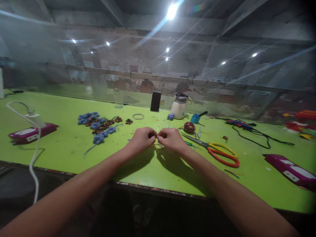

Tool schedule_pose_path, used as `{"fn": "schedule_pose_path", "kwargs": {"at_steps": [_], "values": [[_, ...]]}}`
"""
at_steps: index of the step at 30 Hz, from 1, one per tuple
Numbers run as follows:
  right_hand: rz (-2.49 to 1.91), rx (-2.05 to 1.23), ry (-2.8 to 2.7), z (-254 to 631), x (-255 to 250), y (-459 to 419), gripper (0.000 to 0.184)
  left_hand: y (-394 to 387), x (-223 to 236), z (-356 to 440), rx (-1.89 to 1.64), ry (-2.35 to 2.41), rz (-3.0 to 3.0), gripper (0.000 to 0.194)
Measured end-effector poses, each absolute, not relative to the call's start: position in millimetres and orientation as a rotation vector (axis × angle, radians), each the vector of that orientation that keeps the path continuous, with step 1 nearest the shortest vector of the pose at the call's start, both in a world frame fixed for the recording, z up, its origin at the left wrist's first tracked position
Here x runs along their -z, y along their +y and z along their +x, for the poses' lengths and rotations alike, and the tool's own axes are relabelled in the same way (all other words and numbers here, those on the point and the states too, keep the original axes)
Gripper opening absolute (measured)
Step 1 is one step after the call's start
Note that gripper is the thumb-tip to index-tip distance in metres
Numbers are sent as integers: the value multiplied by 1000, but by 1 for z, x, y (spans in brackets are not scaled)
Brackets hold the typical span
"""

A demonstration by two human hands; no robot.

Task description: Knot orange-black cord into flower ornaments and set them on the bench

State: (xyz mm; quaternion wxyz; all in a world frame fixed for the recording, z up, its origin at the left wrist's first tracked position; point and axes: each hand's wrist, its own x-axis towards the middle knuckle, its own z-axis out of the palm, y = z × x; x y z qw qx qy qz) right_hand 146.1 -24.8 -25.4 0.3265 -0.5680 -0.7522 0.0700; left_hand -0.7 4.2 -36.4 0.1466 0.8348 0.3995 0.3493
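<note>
My left hand (pixel 143 137) and my right hand (pixel 171 138) meet over the middle of the table, thumbs and fingers pinched together tip to tip. Blue yarn (pixel 169 123) runs from a small blue yarn ball (pixel 170 117) down to my right hand, and a bit of it shows below the fingertips; most of what lies between them is hidden. Left of my hands are blue crocheted flowers (pixel 98 137) and dark multicoloured crocheted flowers (pixel 108 123). Right of them lie scissors (pixel 209 146) with yellow and orange handles and a green-handled tool (pixel 189 144), partly behind my wrist.
On the green table (pixel 138 177) are a multicoloured yarn ball (pixel 189 127), a blue pot (pixel 195 118), a pale jug (pixel 178 107), a phone (pixel 155 101) standing upright, a ring (pixel 138 116), dark cables (pixel 256 135) and purple power strips (pixel 291 169) at both sides. Mesh (pixel 138 62) rises behind.
</note>
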Motion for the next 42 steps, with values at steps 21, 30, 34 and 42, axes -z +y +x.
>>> {"fn": "schedule_pose_path", "kwargs": {"at_steps": [21, 30, 34, 42], "values": [[-1357, -665, -2143, 159, 10, -32, 15, 4, 29, -18, -551, 775, 1587, 12], [-1308, -1038, -1922, 163, 12, -29, 11, 2, 25, -16, -569, 862, 1705, 17], [-1266, -1089, -1921, 165, 17, -26, 9, 4, 28, -15, -579, 864, 1856, 17], [-1343, -1038, -1914, 166, 18, -24, 7, 2, 26, -15, -600, 893, 1882, 19]]}}
